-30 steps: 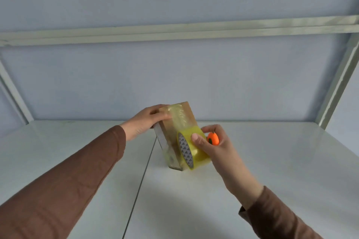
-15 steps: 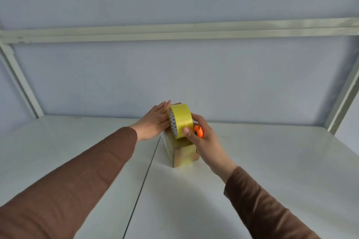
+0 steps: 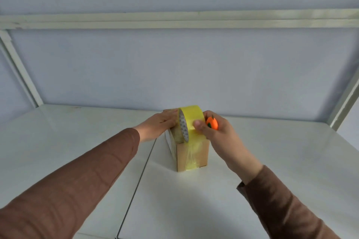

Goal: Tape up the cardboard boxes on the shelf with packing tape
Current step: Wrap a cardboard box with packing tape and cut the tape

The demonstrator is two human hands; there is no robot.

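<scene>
My left hand (image 3: 159, 125) lies flat, fingers straight, on top of the box (image 3: 192, 154) standing on the shelf (image 3: 272, 161). My right hand (image 3: 217, 134) grips the tape roll (image 3: 191, 122) at the box's top front edge, fingers curled round it and an orange cutter (image 3: 212, 123).

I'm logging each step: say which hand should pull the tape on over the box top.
Right. The right hand already grips the tape roll at the box's top front edge, with tape stuck down the front. The left hand lies flat on the top, steadying it.
</scene>
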